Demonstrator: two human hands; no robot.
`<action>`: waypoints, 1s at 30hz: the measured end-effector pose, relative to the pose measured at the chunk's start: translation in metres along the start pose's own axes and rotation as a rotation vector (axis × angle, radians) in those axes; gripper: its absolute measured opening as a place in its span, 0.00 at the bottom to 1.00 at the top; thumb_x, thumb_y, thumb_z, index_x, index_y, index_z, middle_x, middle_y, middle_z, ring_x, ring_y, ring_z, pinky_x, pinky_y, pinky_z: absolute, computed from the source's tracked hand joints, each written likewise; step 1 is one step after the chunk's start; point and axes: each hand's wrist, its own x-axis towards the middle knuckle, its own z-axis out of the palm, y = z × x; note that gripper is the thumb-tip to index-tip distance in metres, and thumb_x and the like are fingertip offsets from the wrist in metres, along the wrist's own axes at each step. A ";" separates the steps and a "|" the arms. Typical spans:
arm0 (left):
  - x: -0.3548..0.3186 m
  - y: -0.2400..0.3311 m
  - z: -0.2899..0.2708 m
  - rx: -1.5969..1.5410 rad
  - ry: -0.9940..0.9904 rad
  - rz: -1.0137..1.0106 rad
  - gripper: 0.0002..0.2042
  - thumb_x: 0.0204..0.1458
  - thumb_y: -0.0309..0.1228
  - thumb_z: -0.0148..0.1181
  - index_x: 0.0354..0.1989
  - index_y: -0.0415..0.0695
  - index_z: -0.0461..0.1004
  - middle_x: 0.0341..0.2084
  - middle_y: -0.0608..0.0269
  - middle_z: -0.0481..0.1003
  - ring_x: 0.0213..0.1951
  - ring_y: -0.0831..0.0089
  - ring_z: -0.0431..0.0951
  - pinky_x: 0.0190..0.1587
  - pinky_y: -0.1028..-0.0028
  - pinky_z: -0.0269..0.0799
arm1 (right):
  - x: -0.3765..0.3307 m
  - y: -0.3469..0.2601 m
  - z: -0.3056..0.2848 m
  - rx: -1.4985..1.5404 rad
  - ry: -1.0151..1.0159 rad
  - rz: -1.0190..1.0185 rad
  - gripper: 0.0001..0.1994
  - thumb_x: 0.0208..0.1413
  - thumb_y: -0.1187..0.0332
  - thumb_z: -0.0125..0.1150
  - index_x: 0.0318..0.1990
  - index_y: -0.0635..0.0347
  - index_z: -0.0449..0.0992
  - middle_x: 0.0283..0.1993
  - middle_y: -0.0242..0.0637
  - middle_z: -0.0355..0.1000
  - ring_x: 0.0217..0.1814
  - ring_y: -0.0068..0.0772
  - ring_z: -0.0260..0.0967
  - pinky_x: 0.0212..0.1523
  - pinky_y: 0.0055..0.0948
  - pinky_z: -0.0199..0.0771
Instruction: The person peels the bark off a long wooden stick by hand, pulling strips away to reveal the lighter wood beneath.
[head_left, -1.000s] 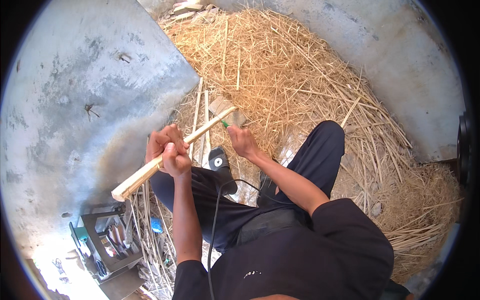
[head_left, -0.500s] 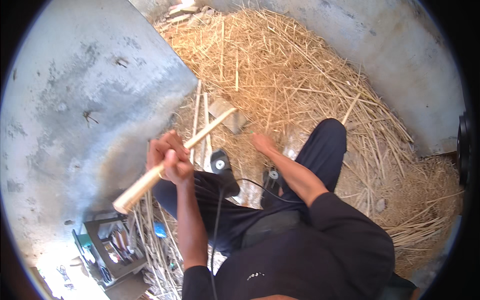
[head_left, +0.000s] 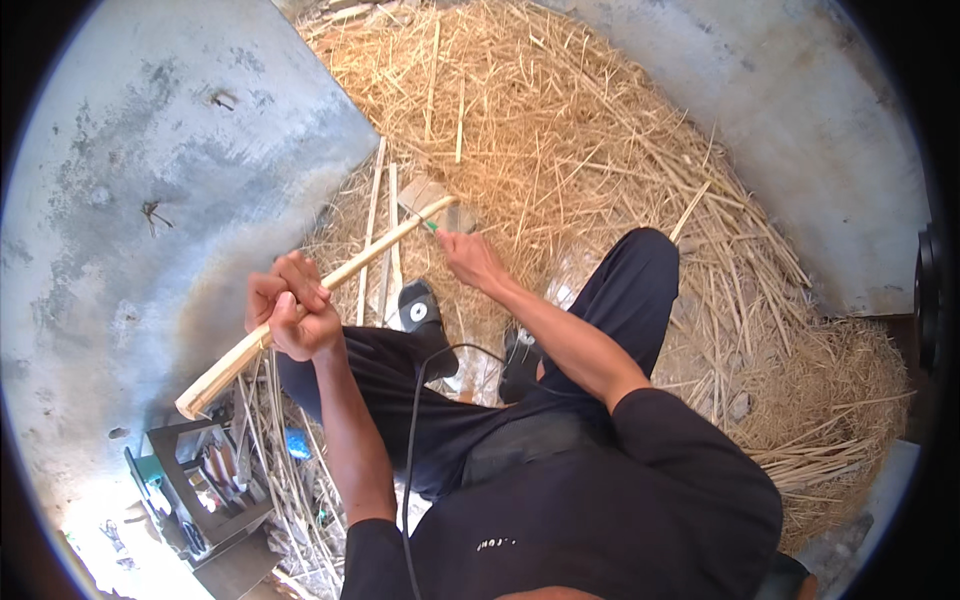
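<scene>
My left hand (head_left: 295, 305) is closed round a pale wooden stick (head_left: 370, 255), thick at its near left end and tapering toward the far right. The stick slants upward in front of my left knee. In my closed right hand (head_left: 472, 260) is a small green-handled knife (head_left: 431, 226), its thin blade at the stick's far end. Whether the blade touches the wood is too small to tell. Beneath that end, a flat wooden block (head_left: 425, 192) lies on the ground, partly hidden by the stick.
Straw-like shavings (head_left: 540, 120) and long strips (head_left: 745, 230) cover the ground ahead and to the right. Grey walls (head_left: 180, 150) rise left and right. A dark tool box (head_left: 215, 480) and a blue wrapped thing (head_left: 297, 443) lie at lower left. A black cable (head_left: 412, 440) hangs before me.
My right hand has come up and left from low by my foot to the stick's far end, bringing the green handle into clear view. My left hand and the stick have shifted slightly left.
</scene>
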 end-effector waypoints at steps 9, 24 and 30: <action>-0.011 0.003 0.014 0.037 -0.015 -0.004 0.06 0.39 0.28 0.43 0.16 0.44 0.54 0.05 0.64 0.56 0.13 0.80 0.52 0.14 0.81 0.47 | 0.003 0.017 0.007 -0.097 0.129 -0.071 0.25 0.62 0.54 0.35 0.24 0.66 0.69 0.15 0.52 0.66 0.19 0.54 0.67 0.23 0.48 0.67; -0.010 0.005 0.008 0.110 0.033 0.012 0.06 0.39 0.29 0.42 0.16 0.46 0.53 0.05 0.67 0.53 0.11 0.81 0.49 0.13 0.82 0.46 | -0.019 -0.018 -0.013 0.001 -0.080 0.087 0.27 0.62 0.53 0.32 0.36 0.69 0.73 0.25 0.57 0.71 0.29 0.59 0.71 0.29 0.48 0.69; -0.012 0.003 0.020 0.089 0.019 0.012 0.07 0.39 0.28 0.43 0.16 0.46 0.53 0.05 0.67 0.54 0.11 0.82 0.49 0.12 0.82 0.46 | -0.009 0.129 0.048 -0.320 -0.001 0.099 0.23 0.61 0.54 0.33 0.42 0.64 0.72 0.37 0.57 0.72 0.41 0.56 0.71 0.42 0.50 0.68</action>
